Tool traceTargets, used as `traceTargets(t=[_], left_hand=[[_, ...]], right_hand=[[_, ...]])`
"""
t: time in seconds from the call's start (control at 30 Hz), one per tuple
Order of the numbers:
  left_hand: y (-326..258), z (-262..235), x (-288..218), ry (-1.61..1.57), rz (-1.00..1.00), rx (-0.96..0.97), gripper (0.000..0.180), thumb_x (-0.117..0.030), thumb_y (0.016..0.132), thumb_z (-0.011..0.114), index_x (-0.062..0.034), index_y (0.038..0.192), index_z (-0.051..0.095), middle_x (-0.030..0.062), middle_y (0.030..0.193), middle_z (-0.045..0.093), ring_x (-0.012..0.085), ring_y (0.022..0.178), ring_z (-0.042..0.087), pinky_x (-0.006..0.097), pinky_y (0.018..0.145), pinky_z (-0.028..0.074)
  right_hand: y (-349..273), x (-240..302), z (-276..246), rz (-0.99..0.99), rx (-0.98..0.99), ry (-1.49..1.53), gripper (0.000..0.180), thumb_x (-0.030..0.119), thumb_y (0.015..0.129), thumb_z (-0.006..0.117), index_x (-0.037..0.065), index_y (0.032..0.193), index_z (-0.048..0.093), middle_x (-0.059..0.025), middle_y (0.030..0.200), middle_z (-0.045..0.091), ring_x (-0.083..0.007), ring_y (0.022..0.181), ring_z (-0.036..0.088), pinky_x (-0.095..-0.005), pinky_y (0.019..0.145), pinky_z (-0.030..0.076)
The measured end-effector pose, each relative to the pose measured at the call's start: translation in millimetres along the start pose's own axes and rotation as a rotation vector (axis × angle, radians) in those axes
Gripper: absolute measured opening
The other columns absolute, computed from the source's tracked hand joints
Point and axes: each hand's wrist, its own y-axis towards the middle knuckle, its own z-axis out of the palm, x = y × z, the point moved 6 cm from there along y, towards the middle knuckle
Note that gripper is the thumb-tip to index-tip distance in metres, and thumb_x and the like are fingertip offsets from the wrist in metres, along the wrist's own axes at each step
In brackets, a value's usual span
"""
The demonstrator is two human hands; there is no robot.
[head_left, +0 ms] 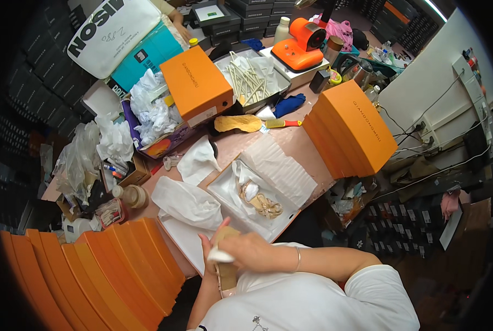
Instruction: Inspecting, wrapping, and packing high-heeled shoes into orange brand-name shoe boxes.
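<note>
In front of my chest, my left hand [208,252] is wrapped round a tan shoe [227,272] with a flat, sole-like face. My right hand [252,251] is closed on a white wad [220,256], either paper or cloth, and presses it against the shoe. Just ahead, an open shoe box [282,225] lined with white paper holds a beige strappy sandal [264,205] with white stuffing in it. Beside that box, crumpled white tissue paper [187,205] lies over a white box lid or tray [177,234]. A white foam sheet [279,171] spreads along the box's far side.
Stacked orange boxes [114,265] rise at my left; another orange stack [348,132] stands right. Farther back are an orange box [195,85], a tray of pale sticks [249,77], an orange machine [299,47], a brush [284,124] and a yellow insole-shaped piece [238,123].
</note>
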Motion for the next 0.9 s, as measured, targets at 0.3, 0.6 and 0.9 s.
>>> traceTargets(t=[0.3,0.6,0.9], left_hand=[[-2.8,-1.7,1.9,-0.179,0.001,-0.106,0.092,-0.074,0.089,0.024,-0.0026,0.148,0.023,0.0143,0.128,0.053,0.0263,0.107,0.058,0.038,0.092,0.048],[2.2,4.8,0.8,-0.211,-0.042,0.115,0.072,-0.054,0.095,0.035,-0.007,0.149,0.025,0.0151,0.131,0.05,0.0285,0.108,0.055,0.044,0.091,0.047],[-0.6,2.9,2.7,-0.103,-0.003,0.047,0.078,-0.06,0.096,0.033,-0.0026,0.148,0.024,0.0118,0.117,0.058,0.0222,0.102,0.06,0.036,0.088,0.05]], right_hand=[[-4.0,2.1,6.2,-0.011,0.196,-0.079,0.023,0.017,0.076,0.067,0.008,0.092,0.053,-0.0106,0.081,0.059,-0.0312,0.067,0.062,-0.0407,0.051,0.049],[-26.1,6.3,5.7,-0.145,0.307,-0.185,0.018,0.01,0.075,0.067,0.008,0.089,0.056,-0.0085,0.077,0.057,-0.0274,0.066,0.062,-0.0377,0.051,0.049],[-14.7,8.0,-2.3,-0.112,0.249,-0.098,0.024,0.01,0.07,0.066,0.007,0.088,0.051,-0.0087,0.082,0.057,-0.0283,0.068,0.061,-0.0374,0.051,0.047]])
